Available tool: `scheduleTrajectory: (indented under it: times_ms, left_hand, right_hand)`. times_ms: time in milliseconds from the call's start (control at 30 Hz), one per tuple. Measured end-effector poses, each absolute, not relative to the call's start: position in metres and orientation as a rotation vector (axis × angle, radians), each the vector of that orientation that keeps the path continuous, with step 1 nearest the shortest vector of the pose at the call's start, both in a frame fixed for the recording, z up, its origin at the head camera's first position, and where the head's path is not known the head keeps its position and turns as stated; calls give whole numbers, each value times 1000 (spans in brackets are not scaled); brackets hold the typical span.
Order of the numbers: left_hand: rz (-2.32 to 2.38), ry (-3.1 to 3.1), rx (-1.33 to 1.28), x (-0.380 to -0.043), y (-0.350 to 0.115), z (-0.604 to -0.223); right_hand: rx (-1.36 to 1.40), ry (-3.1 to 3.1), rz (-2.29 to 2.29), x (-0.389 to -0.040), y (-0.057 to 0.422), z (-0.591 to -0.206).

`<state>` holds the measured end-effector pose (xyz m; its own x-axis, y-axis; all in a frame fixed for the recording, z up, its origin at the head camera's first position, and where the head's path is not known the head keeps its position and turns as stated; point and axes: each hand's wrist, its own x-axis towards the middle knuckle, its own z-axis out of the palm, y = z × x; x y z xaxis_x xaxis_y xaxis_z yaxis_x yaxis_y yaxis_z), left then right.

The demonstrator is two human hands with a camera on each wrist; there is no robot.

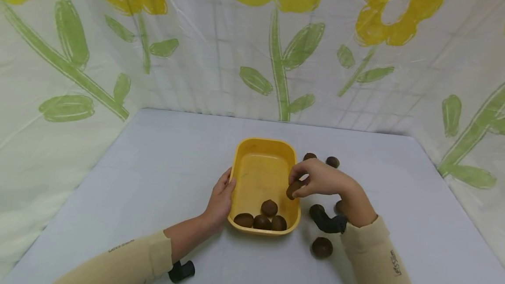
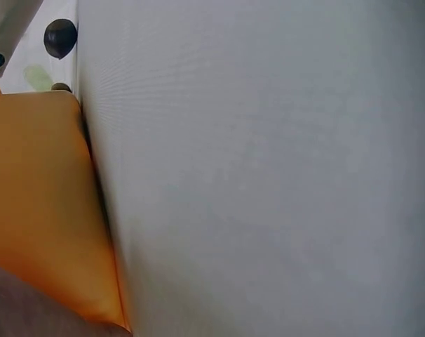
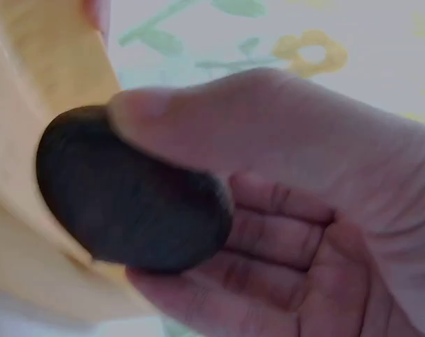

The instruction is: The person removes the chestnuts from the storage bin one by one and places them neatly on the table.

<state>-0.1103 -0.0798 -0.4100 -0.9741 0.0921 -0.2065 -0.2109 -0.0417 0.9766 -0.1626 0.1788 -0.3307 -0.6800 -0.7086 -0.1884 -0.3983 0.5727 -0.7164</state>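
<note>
A yellow plastic tray (image 1: pixel 262 141) sits on the table, with several brown chestnuts (image 1: pixel 269 208) gathered at its near end. My left hand (image 1: pixel 218 200) grips the tray's left side, thumb at the rim and fingers along the outer wall. At the right rim, my right hand (image 1: pixel 321 178) pinches one chestnut (image 3: pixel 132 189) between thumb and fingers, overlapping the tray's inside in the head view. The left wrist view catches the tray's orange-looking outer wall (image 2: pixel 44 189) close to the tabletop, with part of the left hand at the bottom corner.
More chestnuts lie on the table right of the tray, one (image 1: pixel 322 247) near the front and another (image 1: pixel 332 161) farther back. Black wrist-worn parts show by the right cuff (image 1: pixel 327 222) and left cuff (image 1: pixel 182 271). A flower-painted curtain (image 1: pixel 189 56) hangs behind the table.
</note>
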Motion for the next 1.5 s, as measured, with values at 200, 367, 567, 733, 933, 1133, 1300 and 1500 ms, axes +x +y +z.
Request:
scheduleTrajectory:
  times_ms: [200,367,567,733,933,1133,1300,1500]
  left_hand:
    - [2132,2018,-119,-110,-81,-409]
    - [2120,2026,-106,-110,-80,-409]
    - [2122,2021,-121,-110,-80,-409]
    - [2125,2029,-111,-109,-80,-409]
    - [2113,2032,-130,-109,-79,-410]
    - [2119,2019,-160,-111,-77,-410]
    - [2120,2019,-139,-110,-79,-410]
    - [2120,2017,-136,-110,-79,-410]
  right_hand:
    - [-847,2319,-1048,-152,197,-334]
    - [-872,2412,-1110,-145,215,-337]
    - [-891,2493,-1271,-135,236,-347]
    - [-860,2562,-1324,-123,253,-357]
    - [-811,2581,-1375,-110,271,-367]
    - [-778,2595,-1399,-98,281,-372]
    - [-819,2530,-1512,-88,290,-378]
    - [-829,2452,-1635,-73,299,-387]
